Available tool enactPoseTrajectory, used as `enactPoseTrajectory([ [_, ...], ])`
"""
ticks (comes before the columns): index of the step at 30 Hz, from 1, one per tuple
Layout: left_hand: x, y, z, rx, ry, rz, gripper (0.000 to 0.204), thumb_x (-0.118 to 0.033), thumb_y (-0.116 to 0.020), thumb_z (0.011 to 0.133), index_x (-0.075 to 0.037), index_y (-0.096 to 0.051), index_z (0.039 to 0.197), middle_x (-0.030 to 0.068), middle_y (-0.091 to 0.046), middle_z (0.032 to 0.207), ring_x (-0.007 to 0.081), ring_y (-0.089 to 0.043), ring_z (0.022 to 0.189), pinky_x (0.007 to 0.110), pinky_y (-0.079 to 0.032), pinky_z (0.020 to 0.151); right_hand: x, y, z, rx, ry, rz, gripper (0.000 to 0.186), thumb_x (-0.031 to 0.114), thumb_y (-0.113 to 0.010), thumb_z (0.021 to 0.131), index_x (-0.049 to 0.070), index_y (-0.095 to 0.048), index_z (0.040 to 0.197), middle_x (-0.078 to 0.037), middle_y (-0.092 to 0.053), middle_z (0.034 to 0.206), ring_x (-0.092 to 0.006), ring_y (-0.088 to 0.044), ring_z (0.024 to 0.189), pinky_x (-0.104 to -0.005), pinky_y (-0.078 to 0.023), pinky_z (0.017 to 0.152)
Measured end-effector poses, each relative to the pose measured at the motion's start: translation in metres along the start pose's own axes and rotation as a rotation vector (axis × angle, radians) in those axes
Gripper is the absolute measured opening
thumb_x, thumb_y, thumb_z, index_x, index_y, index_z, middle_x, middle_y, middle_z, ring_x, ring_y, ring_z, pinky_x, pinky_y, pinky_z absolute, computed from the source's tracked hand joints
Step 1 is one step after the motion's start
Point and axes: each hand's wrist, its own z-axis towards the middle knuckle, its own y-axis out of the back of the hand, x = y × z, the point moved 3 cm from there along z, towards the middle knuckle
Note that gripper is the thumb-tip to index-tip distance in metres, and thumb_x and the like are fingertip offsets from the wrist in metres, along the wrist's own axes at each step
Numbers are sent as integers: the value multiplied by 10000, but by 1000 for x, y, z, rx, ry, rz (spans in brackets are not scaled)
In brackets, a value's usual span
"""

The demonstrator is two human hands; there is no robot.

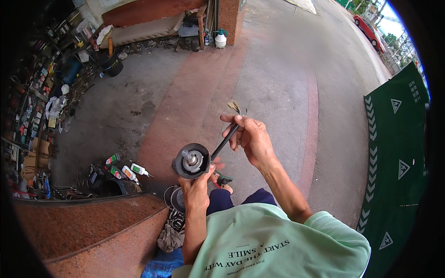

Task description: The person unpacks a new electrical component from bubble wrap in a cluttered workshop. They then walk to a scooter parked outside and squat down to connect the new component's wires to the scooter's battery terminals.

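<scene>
Left hand [196, 191] grips round black housing [191, 162]; right hand [255, 139], farther out, pinches cable [225, 140]

Black housing [180, 162], black cable [224, 142], mint-green shirt [287, 229], dark green barrier [394, 139] with white chevrons [372, 135], red car [369, 33]

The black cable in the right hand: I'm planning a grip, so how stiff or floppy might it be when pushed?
The black cable looks moderately stiff, since it runs nearly straight between the right hand and the left hand. The thin wires at its tip are probably floppier, as they splay apart.
</scene>
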Motion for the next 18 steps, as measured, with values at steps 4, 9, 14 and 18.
enactPoseTrajectory([
  [4, -30, 28, 55, -20, -13, -60, 295, 17, -634, 832, 11, -584, 1122, 172, -697, 962, 239, -697, 798, 239, -438, 535, 11, -47, 56, 69, 11, -40, 423, 285, -544, 926, -89, -624, 1106, -116, -673, 796, -131, -555, 530, -256, -432, 498],
  [9, -36, 81, 86, -254, -89, -169, 335, 47, -672, 812, 8, -578, 1131, 167, -690, 984, 267, -703, 861, 258, -470, 530, -2, -128, 112, 356, -13, -171, 365, 239, -559, 944, -85, -631, 1095, -122, -677, 816, -114, -559, 546, -254, -441, 505],
  [14, -24, 138, 113, -481, -75, -277, 506, 84, -669, 778, 0, -499, 1248, 151, -624, 1166, 248, -649, 996, 315, -523, 716, -39, -203, 157, 707, 40, -401, 349, 238, -533, 1000, -37, -615, 1199, -29, -666, 761, -53, -501, 565, -214, -424, 524],
  [18, -41, 171, 152, -741, -195, -150, 600, 108, -578, 744, -16, -458, 1318, 150, -525, 1316, 215, -524, 1177, 325, -428, 952, -68, -249, 216, 922, 193, -548, 352, 262, -516, 1006, 4, -616, 1224, -23, -649, 733, -66, -503, 584, -246, -429, 566],
])
